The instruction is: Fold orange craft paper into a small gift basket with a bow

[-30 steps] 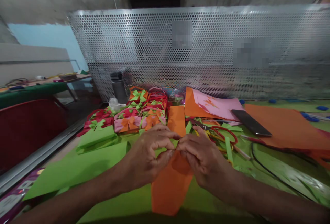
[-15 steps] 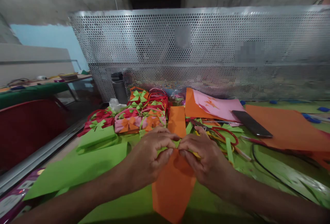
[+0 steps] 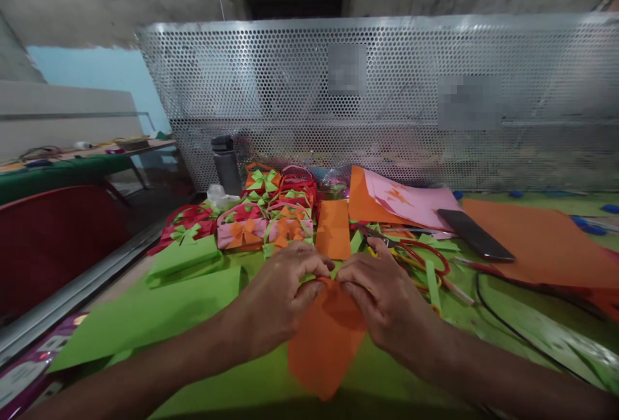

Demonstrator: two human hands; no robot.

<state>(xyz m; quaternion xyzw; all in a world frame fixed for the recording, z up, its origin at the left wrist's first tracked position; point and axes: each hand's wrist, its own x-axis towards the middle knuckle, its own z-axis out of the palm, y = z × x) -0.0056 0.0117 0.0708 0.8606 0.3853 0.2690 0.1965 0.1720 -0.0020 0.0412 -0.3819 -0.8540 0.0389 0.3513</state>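
Observation:
Between my two hands hangs an orange sheet of craft paper (image 3: 326, 342), its lower end pointing toward me over the green tabletop. My left hand (image 3: 285, 294) pinches the sheet's far edge between thumb and fingers. Close beside it, my right hand (image 3: 384, 294) pinches the same edge, thumb underneath. A flat orange strip (image 3: 333, 230) lies just beyond my fingertips. Red-handled scissors (image 3: 420, 255) rest past my right hand, among green paper scraps. Left of my left hand are a folded green paper piece (image 3: 184, 262) and a large green sheet (image 3: 155, 320).
Several small paper bags with bows (image 3: 242, 233) stand at the back left, near a dark bottle (image 3: 226, 165). Pink sheets (image 3: 411, 197), a black phone (image 3: 476, 234) and orange sheets (image 3: 536, 239) lie to the right. A perforated metal panel (image 3: 290, 97) borders the far side.
Both hands keep their pinch on the orange sheet. Its near end dips toward me, then rises again. The fingers shift slightly along the edge; the view drifts a little.

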